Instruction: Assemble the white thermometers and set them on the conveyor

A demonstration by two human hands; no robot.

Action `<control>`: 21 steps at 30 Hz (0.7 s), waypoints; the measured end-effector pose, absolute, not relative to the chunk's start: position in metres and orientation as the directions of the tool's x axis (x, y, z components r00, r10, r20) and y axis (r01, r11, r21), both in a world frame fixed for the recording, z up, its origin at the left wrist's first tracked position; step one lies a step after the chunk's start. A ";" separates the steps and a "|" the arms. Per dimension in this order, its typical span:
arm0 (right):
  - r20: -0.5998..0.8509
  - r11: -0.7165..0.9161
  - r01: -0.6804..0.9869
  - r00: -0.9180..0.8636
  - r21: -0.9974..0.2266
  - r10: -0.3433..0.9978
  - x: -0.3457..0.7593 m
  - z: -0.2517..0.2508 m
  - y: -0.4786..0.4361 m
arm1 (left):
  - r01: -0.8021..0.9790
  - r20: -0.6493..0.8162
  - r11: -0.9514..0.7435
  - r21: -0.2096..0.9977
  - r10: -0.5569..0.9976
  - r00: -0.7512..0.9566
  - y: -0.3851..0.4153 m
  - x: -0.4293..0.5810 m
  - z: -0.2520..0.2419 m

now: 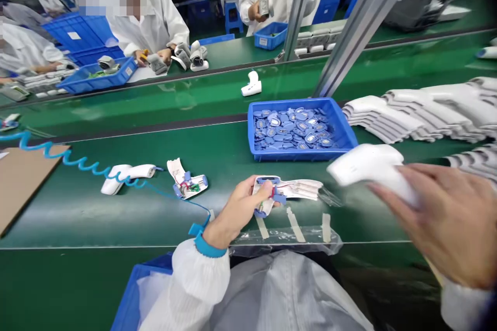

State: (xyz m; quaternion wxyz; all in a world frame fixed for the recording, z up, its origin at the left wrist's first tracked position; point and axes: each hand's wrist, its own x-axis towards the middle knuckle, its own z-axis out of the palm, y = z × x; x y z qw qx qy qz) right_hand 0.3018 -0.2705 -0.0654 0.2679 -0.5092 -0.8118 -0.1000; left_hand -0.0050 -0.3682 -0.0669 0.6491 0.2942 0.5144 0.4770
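One plastic housing [368,168] in each hand [446,222]

Long green assembly benches [128,222] cross the room, with another line beyond at twelve o'clock — aluminium uprights [298,7] rise at one, a blue stool [232,17] stands at twelve, and blue crates [77,33] sit at eleven.

The person wears a white smock whose 2 sleeves have fine ribbing and puff out toward the cuffs. Just below the left hand [236,212], the left sleeve [198,284] ends in a bright blue wrist band [209,246] carrying a small blue clip [196,229]. A thin blue wire runs from that clip, left of the hand, into a blue coiled cord [77,162]. Far right of the hand, the right sleeve [462,305] shows only as a white cuff. Below the hand, a pale gray cloth [279,294] covers the person's front.
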 end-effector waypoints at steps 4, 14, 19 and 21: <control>0.517 0.731 0.678 -0.654 0.076 0.552 0.237 -0.048 -0.309 | -0.302 -0.354 0.344 0.889 0.935 0.025 -0.366 -0.003 -0.067; 0.264 0.758 0.596 -0.712 -0.264 0.651 0.202 -0.068 -0.312 | -0.019 -0.225 0.226 0.974 0.973 0.043 -0.375 -0.007 -0.074; 0.097 0.408 0.423 -0.589 -0.809 0.802 0.176 -0.050 -0.304 | 0.250 -0.214 0.219 0.943 0.976 -0.047 -0.379 -0.009 -0.065; 0.136 0.373 0.413 -0.499 -0.831 0.856 0.150 -0.041 -0.304 | 0.290 -0.181 0.203 0.935 0.978 -0.103 -0.379 -0.007 -0.060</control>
